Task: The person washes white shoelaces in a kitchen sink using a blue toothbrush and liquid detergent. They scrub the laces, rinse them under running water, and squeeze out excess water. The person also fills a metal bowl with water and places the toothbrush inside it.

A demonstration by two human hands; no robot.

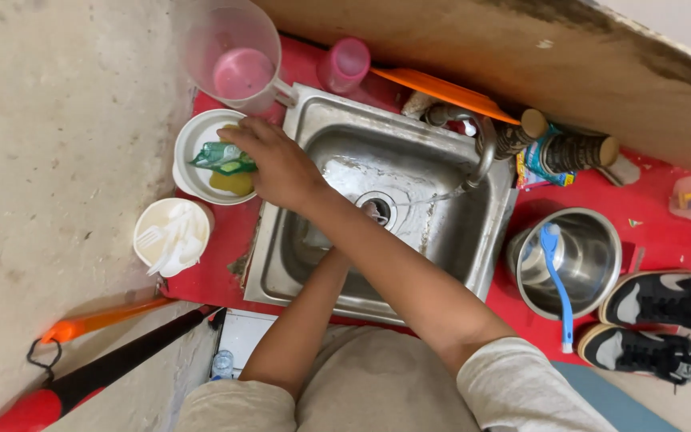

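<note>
Sponge (pixel 232 182), yellow, lies in a white bowl (pixel 193 140) at the sink's (pixel 297 280) left rim, under a green scrubber (pixel 221 156). Left hand is hidden in the basin beneath the crossing forearm; its grip cannot be told. Right hand (pixel 277 164) reaches across to the bowl, fingers curled on the scrubber. Farther along the wall edge stand a clear jug (pixel 229 52) and a pink cup (pixel 345 62).

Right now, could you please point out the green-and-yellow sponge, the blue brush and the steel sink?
Green-and-yellow sponge (pixel 221 156), head view, green top.
Blue brush (pixel 557 280), head view, handle.
Steel sink (pixel 313 108), head view, far-left rim.
</note>
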